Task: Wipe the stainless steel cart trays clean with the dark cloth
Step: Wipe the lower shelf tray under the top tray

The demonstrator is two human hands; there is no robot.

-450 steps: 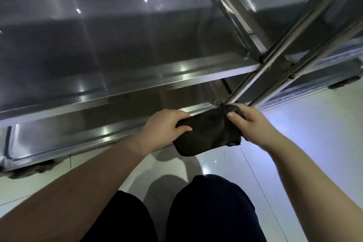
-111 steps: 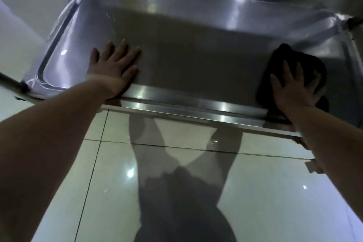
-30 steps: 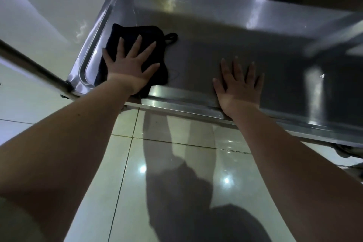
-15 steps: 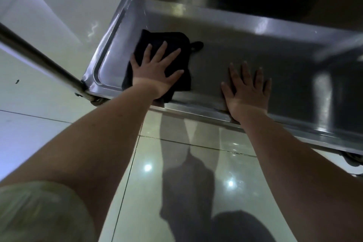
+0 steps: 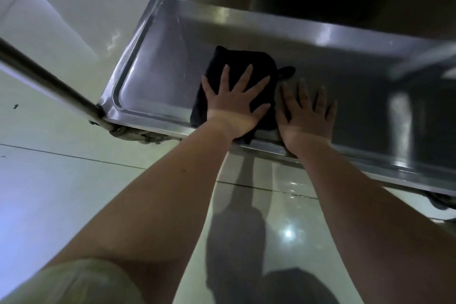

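My left hand [image 5: 235, 103], fingers spread flat, presses the dark cloth [image 5: 244, 61] onto the cart tray [image 5: 158, 74] near its front rim. My right hand [image 5: 307, 116] lies flat, empty, just beside it. Risk: the cloth bunches against that hand and skips steel.

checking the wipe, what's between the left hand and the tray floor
The dark cloth, pressed flat under the left hand onto the tray, seen in the head view.

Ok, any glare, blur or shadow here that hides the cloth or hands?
Head view: dim; glare streaks on the tray far wall, its right end smeared, lamp spots on the floor tiles; dark cloth, left hand on it, right hand beside it read clearly.
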